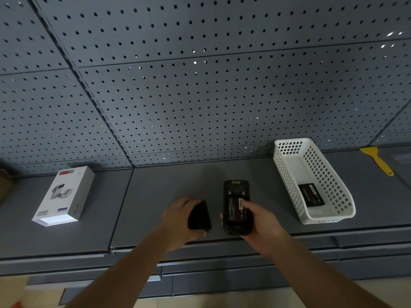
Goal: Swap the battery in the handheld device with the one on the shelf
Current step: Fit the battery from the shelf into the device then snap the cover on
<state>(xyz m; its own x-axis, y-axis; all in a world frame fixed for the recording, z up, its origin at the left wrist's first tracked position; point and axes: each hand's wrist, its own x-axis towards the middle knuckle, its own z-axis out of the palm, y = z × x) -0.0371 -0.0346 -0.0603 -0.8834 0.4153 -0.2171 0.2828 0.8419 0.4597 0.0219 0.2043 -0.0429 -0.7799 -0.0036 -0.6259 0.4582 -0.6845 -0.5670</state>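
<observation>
Dark grey shelf (166,185), grey pegboard (200,96) dotted with rows of black holes, white lattice-walled basket (287,174) holding a black battery (311,195) with red-and-white print, black handheld device (236,190), plain black cover (199,216), white box (64,194) with red strip, yellow scraper (378,160).

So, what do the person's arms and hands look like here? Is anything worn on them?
Both forearms are bare up to the picture's edge: no sleeves show. The left hand and the right hand wear no gloves. I see no watch, ring or bracelet on the visible parts, and no markings.
</observation>
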